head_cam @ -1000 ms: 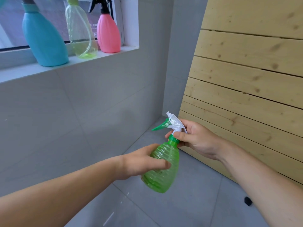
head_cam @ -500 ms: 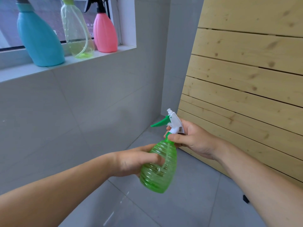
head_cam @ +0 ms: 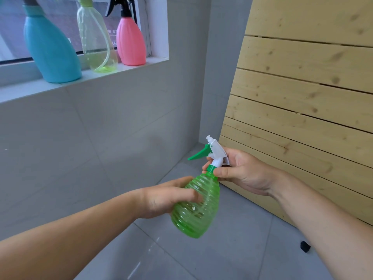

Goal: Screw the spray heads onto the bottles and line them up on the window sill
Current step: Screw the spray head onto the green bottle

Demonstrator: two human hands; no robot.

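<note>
A: Which step is running?
B: Head fitting. The left hand is gripping the green bottle above the floor; the right hand is pinching the spray head at its collar.
A: Next?
B: Probably tightening, then lifting it to the far-left window sill, lining up with the pink bottle; a wooden panel is leaning right

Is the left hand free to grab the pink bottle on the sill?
Probably not: the left hand holds the green bottle. The way up to the pink bottle looks unobstructed.

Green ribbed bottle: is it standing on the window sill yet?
No: the green ribbed bottle is held in the air, left hand round its body, right hand pinching the spray head.
</note>
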